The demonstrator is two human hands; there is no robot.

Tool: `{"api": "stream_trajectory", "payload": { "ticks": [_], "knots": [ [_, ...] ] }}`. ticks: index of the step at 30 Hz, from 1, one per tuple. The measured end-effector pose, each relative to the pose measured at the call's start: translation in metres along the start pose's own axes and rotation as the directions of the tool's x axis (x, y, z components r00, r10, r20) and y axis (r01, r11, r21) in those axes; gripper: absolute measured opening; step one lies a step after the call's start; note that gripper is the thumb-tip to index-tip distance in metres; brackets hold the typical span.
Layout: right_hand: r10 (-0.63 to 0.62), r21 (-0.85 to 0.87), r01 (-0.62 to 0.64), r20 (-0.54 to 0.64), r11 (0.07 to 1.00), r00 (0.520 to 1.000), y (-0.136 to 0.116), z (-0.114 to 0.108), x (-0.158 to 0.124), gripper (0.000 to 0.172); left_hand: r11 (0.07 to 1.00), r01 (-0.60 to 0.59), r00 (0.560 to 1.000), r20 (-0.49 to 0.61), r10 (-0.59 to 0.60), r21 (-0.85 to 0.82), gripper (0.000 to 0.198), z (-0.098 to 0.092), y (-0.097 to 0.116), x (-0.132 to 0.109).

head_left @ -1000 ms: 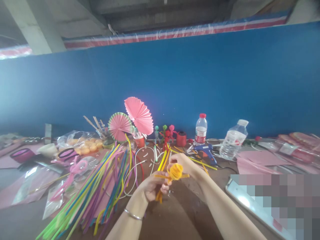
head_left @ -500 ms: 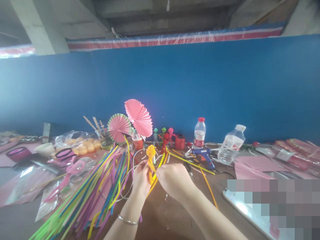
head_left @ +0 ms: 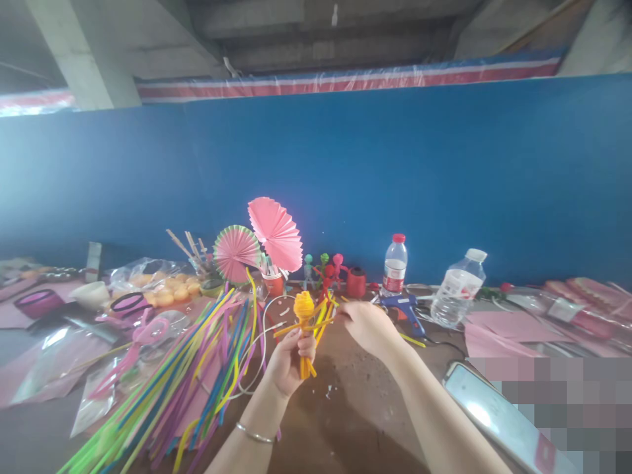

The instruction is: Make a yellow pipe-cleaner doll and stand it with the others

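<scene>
My left hand is closed around the body of a yellow-orange pipe cleaner figure, held upright above the brown table. The figure has a wound ball for a head, a strand sticking out to each side, and strand ends poking out below my fingers. My right hand is closed at the tip of the strand on the right side, which runs taut across to my fingertips. Behind the figure lie loose yellow pipe cleaners. Farther back stand several small pipe cleaner figures, among them a red one and a pink one.
A bundle of colored pipe cleaners spreads at the left. A blue glue gun, two water bottles and a phone are on the right. Pink paper fans rise from a red cup at the back.
My right hand has moved up and to the right, away from my left hand, drawing a strand out sideways. The figure now stands upright with strands on both sides.
</scene>
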State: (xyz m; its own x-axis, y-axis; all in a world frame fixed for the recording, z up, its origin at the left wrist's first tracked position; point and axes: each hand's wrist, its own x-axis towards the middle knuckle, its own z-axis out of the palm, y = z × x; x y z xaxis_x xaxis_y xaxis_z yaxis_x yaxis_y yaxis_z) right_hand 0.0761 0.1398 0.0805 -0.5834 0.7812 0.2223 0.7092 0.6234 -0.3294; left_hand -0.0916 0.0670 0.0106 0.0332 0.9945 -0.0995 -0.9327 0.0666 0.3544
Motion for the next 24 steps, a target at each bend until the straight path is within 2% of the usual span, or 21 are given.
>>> {"api": "stream_trajectory", "payload": {
  "ticks": [4,7,11,14,16,19,24],
  "knots": [
    [0.029,-0.034,-0.025,0.117,0.999,0.993,0.008,0.013,0.005,0.022,1.0,0.023,0.999,-0.026,-0.022,0.021,0.008,0.002,-0.003,0.001],
    [0.0,-0.061,0.009,0.151,0.998,0.989,0.009,0.022,0.007,0.022,1.0,-0.002,0.998,-0.069,0.002,-0.003,0.01,0.003,-0.003,0.003],
    [-0.169,-0.091,0.172,0.037,0.981,0.985,-0.004,0.028,0.007,0.02,1.0,-0.028,0.994,-0.109,0.029,0.012,0.011,0.0,-0.004,0.006],
    [-0.229,-0.001,0.229,-0.025,0.973,0.973,-0.019,0.032,0.004,0.024,0.987,-0.105,0.987,-0.11,0.119,0.119,0.012,-0.004,-0.006,0.008],
    [-0.208,0.106,0.21,-0.034,0.972,0.978,-0.027,0.037,0.002,0.024,0.972,-0.151,0.981,-0.096,0.171,0.182,0.012,-0.006,-0.007,0.009],
    [-0.111,0.237,0.121,-0.052,0.964,0.992,-0.033,0.046,0.0,0.022,0.947,-0.203,0.966,-0.106,0.235,0.247,0.018,-0.006,-0.007,0.01],
    [0.032,0.396,-0.009,-0.051,0.918,0.998,-0.029,0.056,0.003,0.023,0.916,-0.245,0.956,-0.08,0.283,0.317,0.025,-0.001,-0.009,0.008]
  ]
}}
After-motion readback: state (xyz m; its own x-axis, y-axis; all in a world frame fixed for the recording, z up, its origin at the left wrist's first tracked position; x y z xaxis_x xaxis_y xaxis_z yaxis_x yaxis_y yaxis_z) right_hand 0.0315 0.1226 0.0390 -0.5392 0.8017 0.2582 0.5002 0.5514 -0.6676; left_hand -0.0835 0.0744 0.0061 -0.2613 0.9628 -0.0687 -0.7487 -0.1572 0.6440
